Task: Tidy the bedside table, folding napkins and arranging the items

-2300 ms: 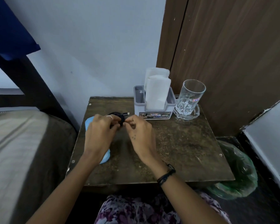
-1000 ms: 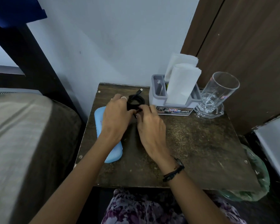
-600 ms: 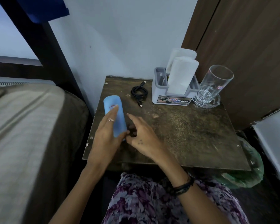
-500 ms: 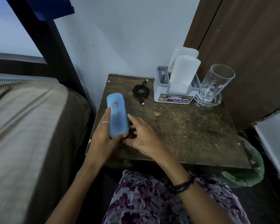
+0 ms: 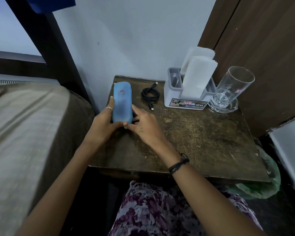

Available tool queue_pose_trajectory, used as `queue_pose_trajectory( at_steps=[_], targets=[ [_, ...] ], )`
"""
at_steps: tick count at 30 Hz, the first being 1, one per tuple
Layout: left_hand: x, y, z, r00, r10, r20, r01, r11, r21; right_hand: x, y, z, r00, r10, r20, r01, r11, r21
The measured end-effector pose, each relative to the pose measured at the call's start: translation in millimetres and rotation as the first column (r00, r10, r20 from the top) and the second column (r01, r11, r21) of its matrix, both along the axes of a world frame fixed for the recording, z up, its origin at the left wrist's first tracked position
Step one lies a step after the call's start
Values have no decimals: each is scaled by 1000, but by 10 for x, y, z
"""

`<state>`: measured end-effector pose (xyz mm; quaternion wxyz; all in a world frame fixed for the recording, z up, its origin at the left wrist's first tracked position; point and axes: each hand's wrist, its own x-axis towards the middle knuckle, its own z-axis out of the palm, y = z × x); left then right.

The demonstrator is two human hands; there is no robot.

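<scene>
Bedside table (image 5: 203, 142) tidying: blue case being squared up along the left edge.

My left hand (image 5: 102, 126) wraps the near end of the blue case (image 5: 122, 103), fingers along its left side, and my right hand (image 5: 143, 126) is closed on its near right corner, so both hold it. It lies lengthwise near the table's left edge, just beside the coiled black cable (image 5: 150, 96). I think the risk is pushing it too far left, where it could slip off toward the bed (image 5: 32, 125), or nudging it right into the cable and undoing the coil. The napkin holder (image 5: 186, 99) with its folded napkins (image 5: 197, 75) and the drinking glass (image 5: 232, 89) stand at the back, well apart from my hands.
</scene>
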<state>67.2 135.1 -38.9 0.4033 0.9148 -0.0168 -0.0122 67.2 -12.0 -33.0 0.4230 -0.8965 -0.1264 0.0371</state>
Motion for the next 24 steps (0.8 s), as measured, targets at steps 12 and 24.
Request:
queue_pose_trajectory(
  at_steps=[12,24],
  targets=[
    [466,132,32,998,-13,-65,13,1000,-6,370,98,-52,993,-30,110,45,990,-130],
    [26,-149,142,974,53,218,-48,999,-24,89,-161,-23,994,-67,85,76,991,-113]
  ],
)
